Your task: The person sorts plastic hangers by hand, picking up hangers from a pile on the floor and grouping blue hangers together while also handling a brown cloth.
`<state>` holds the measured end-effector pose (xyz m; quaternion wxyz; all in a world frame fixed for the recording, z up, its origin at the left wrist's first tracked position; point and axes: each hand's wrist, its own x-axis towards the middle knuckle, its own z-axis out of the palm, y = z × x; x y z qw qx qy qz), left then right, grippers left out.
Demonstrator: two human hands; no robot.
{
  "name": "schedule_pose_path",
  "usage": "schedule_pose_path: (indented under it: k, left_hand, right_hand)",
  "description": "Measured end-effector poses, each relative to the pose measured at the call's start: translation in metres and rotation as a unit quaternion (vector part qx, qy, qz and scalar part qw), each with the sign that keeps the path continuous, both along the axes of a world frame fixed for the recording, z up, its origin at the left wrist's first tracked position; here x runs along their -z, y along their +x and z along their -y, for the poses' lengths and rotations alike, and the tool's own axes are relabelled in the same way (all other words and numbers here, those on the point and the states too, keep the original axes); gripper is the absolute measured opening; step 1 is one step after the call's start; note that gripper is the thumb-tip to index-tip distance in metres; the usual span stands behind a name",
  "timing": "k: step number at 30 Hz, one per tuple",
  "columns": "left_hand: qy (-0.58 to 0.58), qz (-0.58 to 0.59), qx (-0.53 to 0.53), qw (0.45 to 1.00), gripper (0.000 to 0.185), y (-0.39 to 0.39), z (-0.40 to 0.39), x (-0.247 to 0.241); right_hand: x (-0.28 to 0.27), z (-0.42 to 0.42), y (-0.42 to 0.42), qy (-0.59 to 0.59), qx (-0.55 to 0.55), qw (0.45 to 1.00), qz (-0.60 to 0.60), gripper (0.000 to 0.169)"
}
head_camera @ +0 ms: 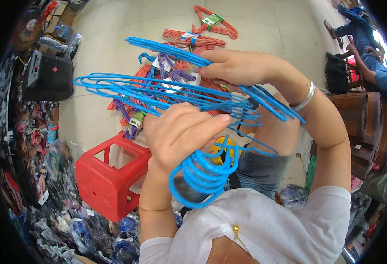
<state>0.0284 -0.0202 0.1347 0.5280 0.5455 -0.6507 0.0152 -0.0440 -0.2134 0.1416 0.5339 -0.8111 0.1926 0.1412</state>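
My left hand (180,135) grips a bunch of several blue coated-wire hangers (127,86), with their curved hooks (201,178) hanging over my lap. Farther out, my right hand (238,67) holds another group of blue hangers (163,48) between thumb and fingers, beside the first bunch. Part of the right fingers is hidden. Beneath the hands, a pile of bundled hangers lies on the floor, with purple ones (180,75) and orange ones (140,71) mixed, some with paper bands. Beyond it lie more orange bundles (200,39), one with a green and white band (212,19).
A red plastic stool (102,181) lies tipped at the left. Above it are a black speaker (48,77) and a fan (28,29). Plastic-wrapped goods (97,231) crowd the lower left. Rolled brown mats (355,115) stand at right, near a seated person (365,43).
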Motion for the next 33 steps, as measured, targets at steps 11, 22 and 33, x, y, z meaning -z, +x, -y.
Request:
schedule_pose_path:
  k: [11,22,33]
  left_hand:
    - [0.016,-0.062,0.094,0.994,0.042,-0.052,-0.06,-0.001]
    - [-0.113,-0.161,-0.195,0.961,0.023,-0.088,-0.06,0.073]
    - [0.039,-0.257,-0.03,0.965,0.051,-0.08,-0.02,0.056]
  right_hand:
    - [-0.075,-0.083,-0.019,-0.031,-0.142,0.984,-0.104,0.034]
    - [0.037,-0.099,-0.008,0.298,-0.011,0.949,-0.1,0.042]
    - [0.047,-0.064,-0.026,0.375,0.027,0.925,-0.064,0.053]
